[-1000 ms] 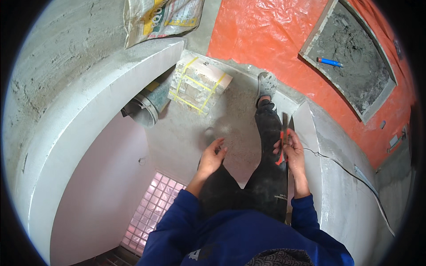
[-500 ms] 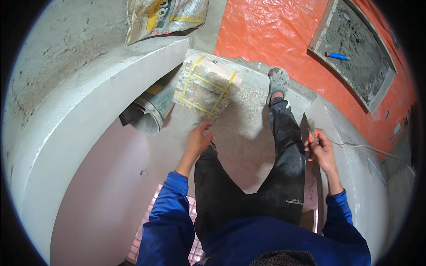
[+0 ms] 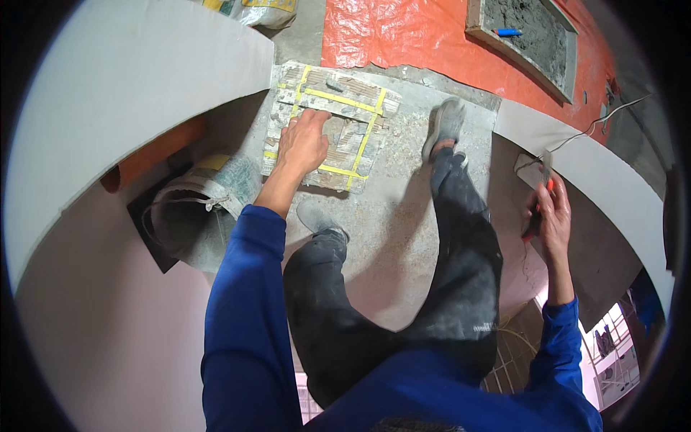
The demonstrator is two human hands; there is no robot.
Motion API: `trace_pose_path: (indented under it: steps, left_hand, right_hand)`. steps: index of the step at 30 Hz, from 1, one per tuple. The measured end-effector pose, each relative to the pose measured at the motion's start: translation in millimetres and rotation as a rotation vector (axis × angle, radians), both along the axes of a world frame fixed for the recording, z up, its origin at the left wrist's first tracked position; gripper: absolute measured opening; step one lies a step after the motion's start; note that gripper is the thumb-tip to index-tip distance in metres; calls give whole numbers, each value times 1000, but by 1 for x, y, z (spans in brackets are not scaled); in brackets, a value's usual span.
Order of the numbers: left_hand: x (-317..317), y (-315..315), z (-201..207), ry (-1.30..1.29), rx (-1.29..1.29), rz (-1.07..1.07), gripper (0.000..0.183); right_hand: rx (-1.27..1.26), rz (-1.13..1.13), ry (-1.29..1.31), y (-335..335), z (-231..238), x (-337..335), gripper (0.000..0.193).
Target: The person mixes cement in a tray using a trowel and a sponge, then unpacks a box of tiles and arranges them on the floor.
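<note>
1. Grips a slim tool (image 3: 550,185) in the right hand (image 3: 553,217) with closed fingers, off the right edge of the grey floor (image 3: 399,173); red-orange and dark at the handle, grey at the narrow end.
2. Lays the left hand (image 3: 303,142), well apart from the right, over the left side of a box (image 3: 347,137); cannot tell whether gripping or merely resting.
3. Places that box at the floor's far left corner: ragged and scuffed on top, patched whitish and brown, ribbed in strips, crossed by yellow bands.
4. Has a grey bucket (image 3: 232,181) near the box's left edge, tipped over, corded at the rim, too shadowed inside to read.
5. Shows, on an orange sheet (image 3: 403,43) past the floor's far edge, a shallow tray (image 3: 504,48) of lumpy grey mix (image 3: 543,36), with a blue stick (image 3: 508,32) lying near the tray's left edge.
6. Includes a printed bag (image 3: 268,13) beyond the box, partly cut off; cannot tell its contents.
</note>
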State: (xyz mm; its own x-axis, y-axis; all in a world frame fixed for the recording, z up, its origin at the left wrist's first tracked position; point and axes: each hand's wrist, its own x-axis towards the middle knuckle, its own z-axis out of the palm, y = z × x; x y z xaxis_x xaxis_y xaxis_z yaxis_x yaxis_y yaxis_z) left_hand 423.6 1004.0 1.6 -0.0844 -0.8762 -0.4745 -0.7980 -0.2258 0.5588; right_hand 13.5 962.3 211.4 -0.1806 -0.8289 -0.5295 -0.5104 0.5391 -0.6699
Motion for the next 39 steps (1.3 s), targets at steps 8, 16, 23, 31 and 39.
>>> trace_pose_path:
  steps: [8,16,23,31,39]
  left_hand:
    - [-9,-5,-63,-11,-240,-7,43]
    - [-33,-20,-137,-243,-534,-118,27]
    - [-40,-39,-134,-472,-590,-283,24]
    - [-39,-46,-111,-370,-363,-297,29]
    - [-31,-47,-120,-423,-405,-382,24]
  right_hand:
    - [-24,298,-282,-2,-113,142,38]
    - [-440,391,-408,-20,-244,162,33]
    - [-629,452,-463,-34,-235,136,16]
    - [-896,660,-127,3,-215,103,22]
    - [-554,583,73,44,-234,54,19]
